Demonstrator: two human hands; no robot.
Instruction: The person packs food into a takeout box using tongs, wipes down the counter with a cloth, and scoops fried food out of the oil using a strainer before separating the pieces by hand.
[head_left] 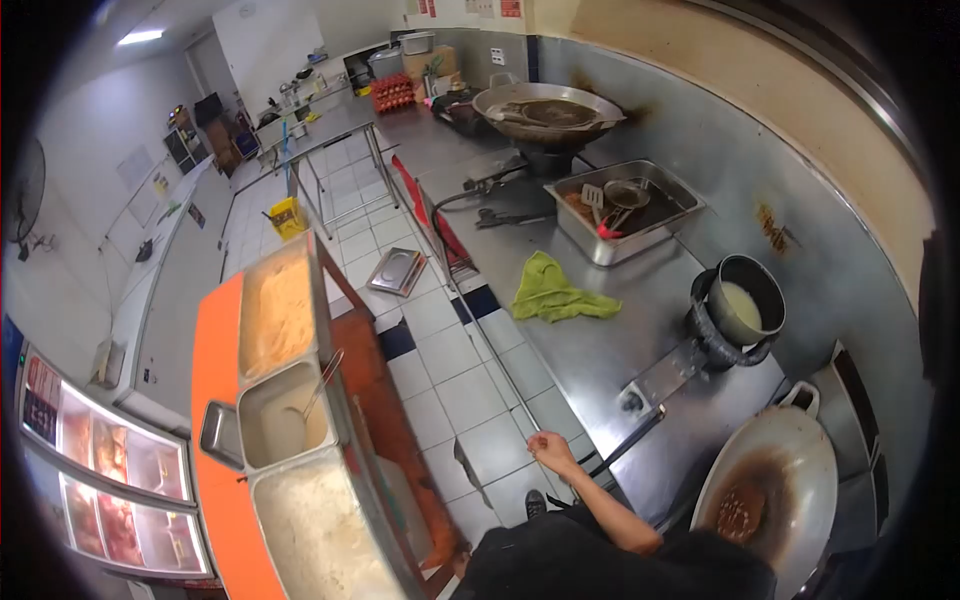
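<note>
My right hand (550, 452) is closed, its fingers curled in beside the front edge of the steel counter (560, 370). Whether anything sits inside the curled fingers is hidden. Only a small bit of my left hand (461, 560) shows at the bottom, by the orange stand; its fingers are hidden. Close to my right hand, a black-handled lever (630, 437) juts from the counter front. A green cloth (556, 291) lies crumpled on the steel top. Behind it stands a steel pan (655, 225) holding dark liquid, a slotted turner (592, 197) and a strainer (627, 193).
To my left, an orange stand (222, 340) carries trays of flour-like coating (278, 310) and a batter tub (262, 425) with a ladle. Woks (545, 112) (800, 470) sit on the right side. A pot (745, 300) rests on a burner. A scale (397, 272) is left of the counter.
</note>
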